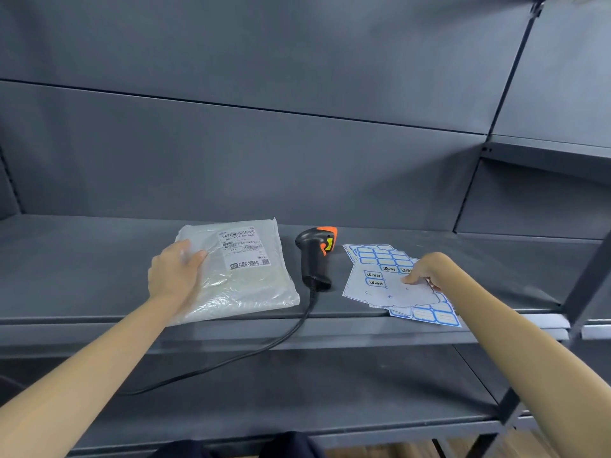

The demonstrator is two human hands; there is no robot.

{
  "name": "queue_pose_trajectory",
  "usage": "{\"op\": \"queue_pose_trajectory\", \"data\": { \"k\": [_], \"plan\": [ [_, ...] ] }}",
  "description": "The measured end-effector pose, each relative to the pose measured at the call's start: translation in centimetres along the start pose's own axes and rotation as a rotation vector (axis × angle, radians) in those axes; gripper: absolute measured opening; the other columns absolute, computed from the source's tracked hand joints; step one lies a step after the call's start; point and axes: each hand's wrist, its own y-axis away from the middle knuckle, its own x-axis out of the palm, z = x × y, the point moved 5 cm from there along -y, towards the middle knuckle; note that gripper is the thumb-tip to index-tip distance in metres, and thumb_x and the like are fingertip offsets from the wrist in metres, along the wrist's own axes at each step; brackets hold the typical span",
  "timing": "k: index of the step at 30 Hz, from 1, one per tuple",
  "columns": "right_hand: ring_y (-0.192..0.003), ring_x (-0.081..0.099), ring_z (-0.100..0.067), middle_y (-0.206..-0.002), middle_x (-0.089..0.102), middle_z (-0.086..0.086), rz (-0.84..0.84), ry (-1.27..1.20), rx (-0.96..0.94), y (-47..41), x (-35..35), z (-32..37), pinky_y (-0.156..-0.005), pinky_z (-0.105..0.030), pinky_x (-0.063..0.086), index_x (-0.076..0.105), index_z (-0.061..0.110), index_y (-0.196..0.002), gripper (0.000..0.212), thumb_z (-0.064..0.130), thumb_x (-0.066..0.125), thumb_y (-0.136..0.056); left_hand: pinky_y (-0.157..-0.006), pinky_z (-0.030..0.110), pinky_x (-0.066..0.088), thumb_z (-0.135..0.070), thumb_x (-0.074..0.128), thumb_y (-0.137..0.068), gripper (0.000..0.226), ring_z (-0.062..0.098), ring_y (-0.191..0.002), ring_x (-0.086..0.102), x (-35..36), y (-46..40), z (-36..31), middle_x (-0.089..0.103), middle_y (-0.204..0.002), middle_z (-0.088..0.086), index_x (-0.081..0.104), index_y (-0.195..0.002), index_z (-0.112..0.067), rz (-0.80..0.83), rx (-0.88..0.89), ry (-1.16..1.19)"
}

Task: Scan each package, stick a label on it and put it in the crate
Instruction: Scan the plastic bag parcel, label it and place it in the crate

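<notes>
A flat package (244, 279) in clear plastic lies on the grey shelf (82, 259), its white shipping label with barcodes facing up. My left hand (173, 276) rests flat on the package's left side, thumb on top. To its right lies a black and orange barcode scanner (314, 256), its cable running off the shelf's front edge. Further right are several overlapping sheets of blue-bordered labels (386, 285). My right hand (425, 271) has its fingers curled down onto the top sheet, fingertips at a label. No crate is in view.
The shelf's back panel (264, 166) rises close behind the objects. A lower shelf (297, 391) sits below the front edge. A dark upright post (582, 285) stands at the right, and the label sheets overhang the shelf's front edge.
</notes>
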Motion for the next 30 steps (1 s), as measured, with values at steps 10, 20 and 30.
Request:
{"op": "queue_pose_trajectory", "data": {
  "k": [10,20,30],
  "plan": [
    [-0.073,0.046,-0.019,-0.092,0.059,-0.034,-0.453,-0.705,-0.242,-0.2,-4.4,0.1,-0.066,-0.03,0.038,0.057,-0.016,-0.095,0.025,0.006,0.063,-0.083,-0.094,0.037,0.034,-0.031,0.05,-0.095,0.028,0.035,-0.117,0.049,-1.0,-1.0,-1.3,0.062,-0.123,0.01,0.065,-0.113,-0.015,0.124,-0.129,-0.306],
    [-0.079,0.065,-0.02,-0.096,0.068,-0.002,-0.149,-1.3,-0.681,9.3,-2.2,12.6,-0.075,-0.035,0.056,0.06,0.011,-0.104,0.017,0.012,0.067,-0.088,-0.095,0.039,0.049,-0.038,0.062,-0.09,0.044,0.021,-0.106,0.065,1.3,3.4,-9.0,0.068,-0.116,0.005,0.057,-0.123,-0.01,0.494,-0.197,0.884],
    [-0.119,0.038,-0.016,-0.129,0.046,0.002,-0.532,-0.867,-0.848,11.3,1.7,18.4,-0.092,-0.021,0.03,0.048,0.017,-0.128,0.043,0.02,0.066,-0.089,-0.071,0.033,0.057,0.001,0.06,-0.089,0.034,0.024,-0.096,0.069,1.1,3.5,-7.0,0.071,-0.108,0.01,0.06,-0.12,-0.015,0.419,-0.116,0.868]
  ]
}}
